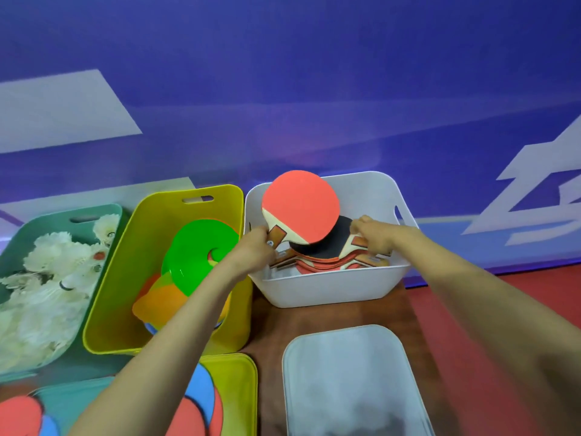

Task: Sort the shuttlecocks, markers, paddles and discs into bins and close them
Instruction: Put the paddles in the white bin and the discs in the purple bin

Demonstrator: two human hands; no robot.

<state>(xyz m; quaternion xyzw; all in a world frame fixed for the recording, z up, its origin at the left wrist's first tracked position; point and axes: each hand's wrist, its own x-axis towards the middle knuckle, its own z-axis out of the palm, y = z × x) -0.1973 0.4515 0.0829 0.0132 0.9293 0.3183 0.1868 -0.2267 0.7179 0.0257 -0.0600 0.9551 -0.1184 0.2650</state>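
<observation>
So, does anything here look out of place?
One red paddle sticks up above the white bin, held by the left hand. Red and blue round pieces lie on the yellow lid, outside any bin.

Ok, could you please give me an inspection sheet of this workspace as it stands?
Surface: brown wooden table carrying bins and lids.
Job's things: white bin holds paddle stack; yellow bin holds green disc over orange ones; teal bin holds shuttlecocks; all open; white lid, yellow lid, teal lid lie in front; markers not seen.
Clutter: red and blue flat pieces on yellow and teal lids.
Hands: left hand grips red paddle by its handle over the white bin; right hand grips a handle in the paddle stack.
Cables: nothing seen.
Surroundings: blue wall behind; red floor at right.
</observation>
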